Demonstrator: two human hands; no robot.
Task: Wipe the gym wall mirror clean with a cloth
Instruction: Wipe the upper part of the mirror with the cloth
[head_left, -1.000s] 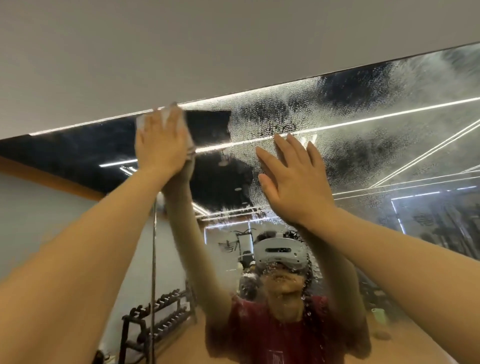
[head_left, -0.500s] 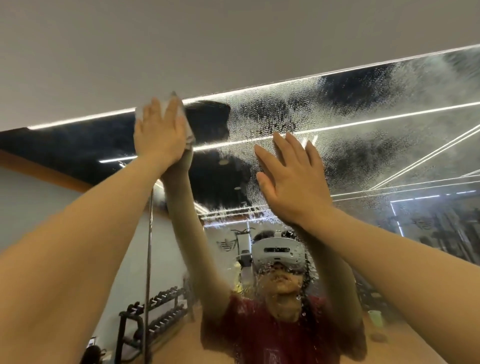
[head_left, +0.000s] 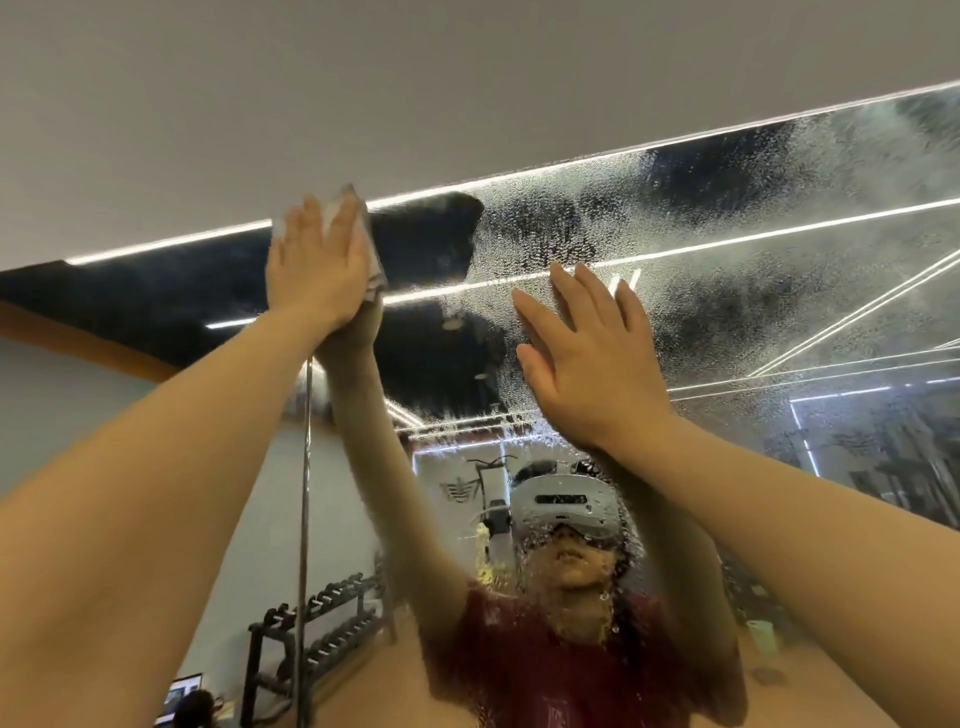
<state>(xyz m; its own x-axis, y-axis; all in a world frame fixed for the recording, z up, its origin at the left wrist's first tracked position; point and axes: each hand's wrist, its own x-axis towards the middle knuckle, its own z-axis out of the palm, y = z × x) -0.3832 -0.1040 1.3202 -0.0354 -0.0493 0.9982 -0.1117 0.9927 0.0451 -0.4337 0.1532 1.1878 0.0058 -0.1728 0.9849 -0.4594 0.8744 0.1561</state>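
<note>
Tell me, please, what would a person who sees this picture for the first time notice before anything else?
First, the two raised arms: the left hand presses a pale cloth flat against the wall mirror near its top edge, and the right hand lies open on the glass beside it. Next, the white spray droplets covering the mirror's upper right, against the dark wiped patch just right of the cloth.

Both forearms are showing bare, sleeveless; the reflection is wearing a red shirt (head_left: 545, 670) and white headset (head_left: 563, 501).
</note>
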